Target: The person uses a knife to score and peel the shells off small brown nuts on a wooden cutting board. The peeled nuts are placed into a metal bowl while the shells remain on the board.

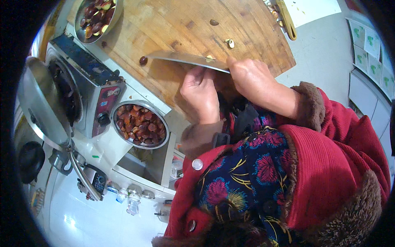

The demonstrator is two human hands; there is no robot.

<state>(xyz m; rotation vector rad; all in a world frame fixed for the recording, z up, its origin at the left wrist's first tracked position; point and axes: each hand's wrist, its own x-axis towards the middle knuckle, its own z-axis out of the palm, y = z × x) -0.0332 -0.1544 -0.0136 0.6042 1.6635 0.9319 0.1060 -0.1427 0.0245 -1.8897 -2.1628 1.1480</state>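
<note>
My right hand (pixel 254 75) grips the handle end of a broad-bladed kitchen knife (pixel 185 58), whose blade points left above the wooden cutting board (pixel 160 27). Just below the blade's edge, my left hand (pixel 202 92) has its thumb and fingers drawn together; the blade hides whatever they touch. A small pale piece (pixel 209 58) shows against the blade. What looks like a dark brown chestnut (pixel 143 60) lies beside the blade's far end. Farther up the board are a brown chestnut piece (pixel 214 22) and a pale cut piece (pixel 230 43).
A metal bowl (pixel 119 18) of cut chestnuts sits at the board's upper left. Another metal bowl (pixel 168 131) holds reddish-brown chestnuts or shells, near a gas stove (pixel 92 123). A large pan (pixel 46 102) tilts by the burner. A yellow-handled tool (pixel 287 20) lies beyond the board.
</note>
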